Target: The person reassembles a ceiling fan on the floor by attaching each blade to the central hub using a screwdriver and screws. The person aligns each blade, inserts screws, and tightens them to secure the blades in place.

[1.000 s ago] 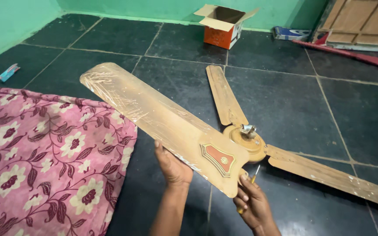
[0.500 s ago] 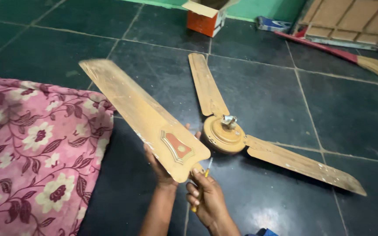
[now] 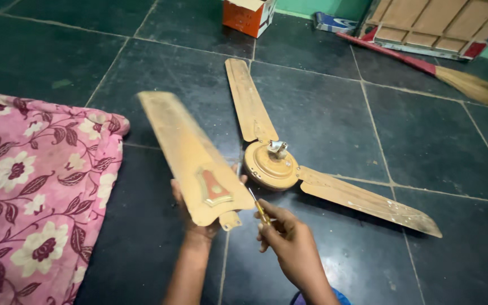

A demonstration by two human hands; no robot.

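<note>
Floor of dark stone tiles [image 3: 425, 141] | pink floral cloth [image 3: 35, 186] at left | tan ceiling fan hub [image 3: 269, 164] with two blades lying flat | left hand [image 3: 193, 220] fingers gripping loose tan fan blade [image 3: 190, 155] from beneath, raised beside hub | right hand [image 3: 289, 240] fingers closed around yellow-handled screwdriver [image 3: 258, 206], tip just beside blade
</note>
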